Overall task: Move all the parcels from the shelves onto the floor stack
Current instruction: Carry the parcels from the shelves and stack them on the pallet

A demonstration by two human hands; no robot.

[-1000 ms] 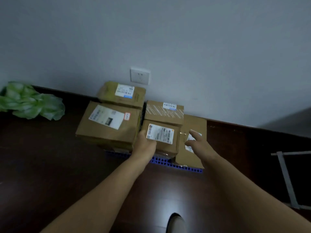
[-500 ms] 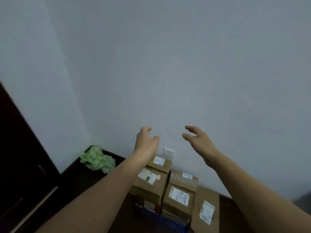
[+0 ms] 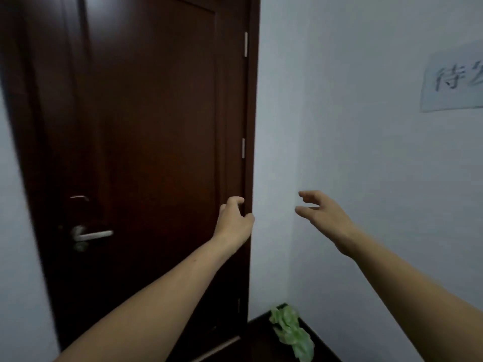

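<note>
No parcel and no shelf is in view. Both of my arms reach forward at chest height. My left hand (image 3: 235, 220) hangs in front of the door's right edge, fingers loosely curled, holding nothing. My right hand (image 3: 322, 214) is in front of the pale wall, fingers relaxed and slightly spread, also empty. The floor stack of cardboard parcels is out of the picture, below the frame.
A dark brown wooden door (image 3: 146, 152) with a metal lever handle (image 3: 91, 235) fills the left half. A pale wall (image 3: 352, 126) is on the right with a paper sign (image 3: 454, 79). A crumpled green bag (image 3: 291, 331) lies on the dark floor in the corner.
My hands let go of the small parcel on the stack and rose empty. The view swung up and to the left, from the stack to the door; the parcels have left the frame.
</note>
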